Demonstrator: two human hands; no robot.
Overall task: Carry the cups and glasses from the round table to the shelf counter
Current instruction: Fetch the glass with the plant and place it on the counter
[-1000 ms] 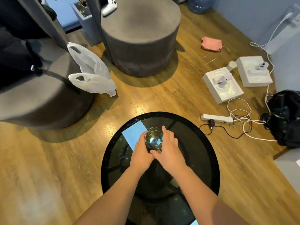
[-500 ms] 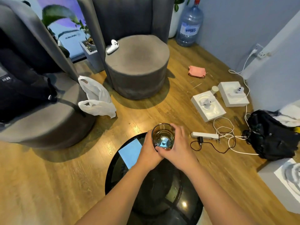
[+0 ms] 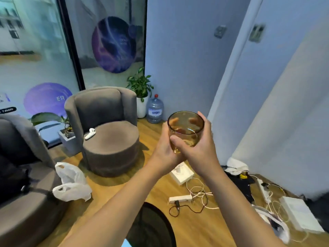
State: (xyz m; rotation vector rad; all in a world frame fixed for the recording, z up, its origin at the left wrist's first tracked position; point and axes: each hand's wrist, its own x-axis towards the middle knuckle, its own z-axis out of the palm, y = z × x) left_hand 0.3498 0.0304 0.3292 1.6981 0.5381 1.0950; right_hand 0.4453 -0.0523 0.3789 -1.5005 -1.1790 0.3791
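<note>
An amber drinking glass (image 3: 185, 128) is held up in front of me at chest height, well above the floor. My left hand (image 3: 162, 152) wraps its left side and my right hand (image 3: 199, 150) wraps its right side and front, thumb across the glass. The fingertips show through the glass wall. Only the far edge of the round black glass table (image 3: 153, 227) shows at the bottom, beneath my forearms. No shelf counter can be seen.
A grey armchair (image 3: 106, 125) with a white controller on its seat stands ahead on the left. Another grey seat with a white plastic bag (image 3: 71, 182) is nearer left. White boxes, a power strip (image 3: 179, 199) and cables litter the floor at right, beside a white wall.
Both hands have lifted the glass off the round table and raised it high. My view has tilted up from the tabletop to the room, so the table dropped to the bottom edge.
</note>
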